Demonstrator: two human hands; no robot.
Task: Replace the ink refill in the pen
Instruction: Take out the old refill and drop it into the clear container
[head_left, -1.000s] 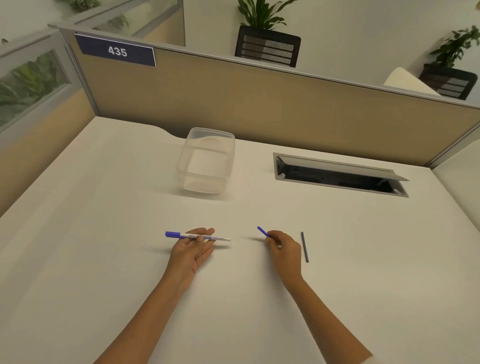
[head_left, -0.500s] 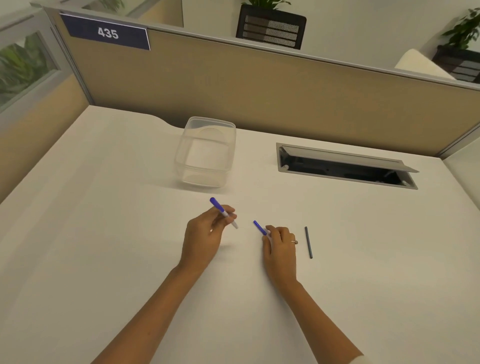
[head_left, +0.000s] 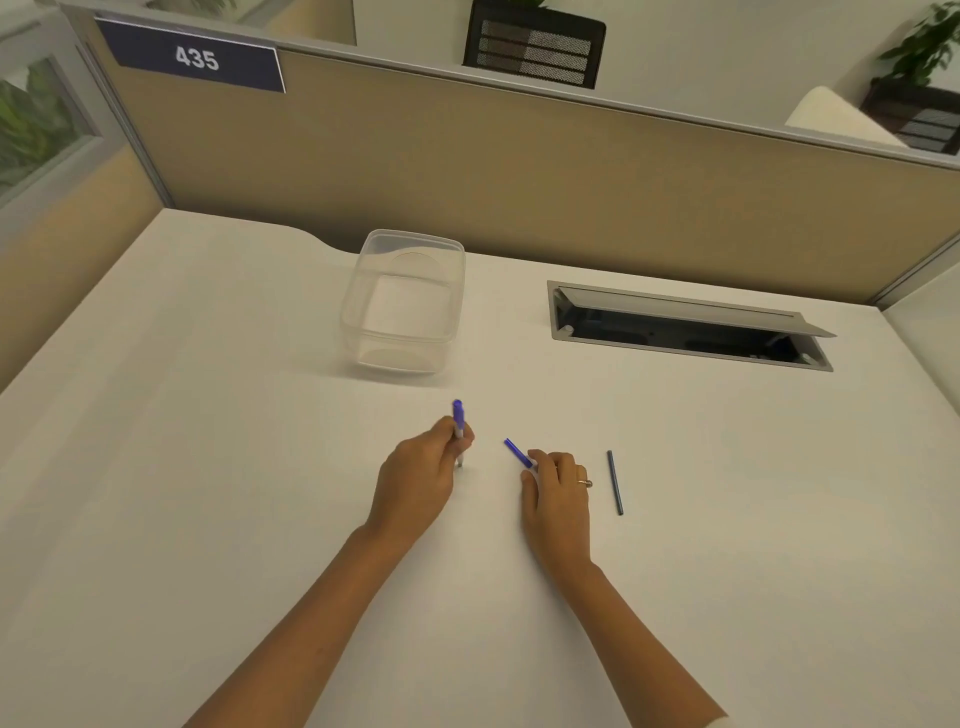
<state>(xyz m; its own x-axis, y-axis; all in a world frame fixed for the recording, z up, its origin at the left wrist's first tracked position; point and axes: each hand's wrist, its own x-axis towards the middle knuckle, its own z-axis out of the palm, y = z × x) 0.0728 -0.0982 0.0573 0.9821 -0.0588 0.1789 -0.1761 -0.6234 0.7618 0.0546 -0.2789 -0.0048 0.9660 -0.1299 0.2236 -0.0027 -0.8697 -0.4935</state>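
The white desk carries a clear plastic container near the partition, well apart from the work. Nearer, the left hand is closed around the pen, held almost upright with its blue end up and its tip close to the desk. The right hand pinches a short blue piece, probably the pen's cap or end part. A thin dark refill lies just beside that hand, untouched. The pen looks partly taken apart; next the right hand likely must free itself and take the refill, feeding it straight into the barrel
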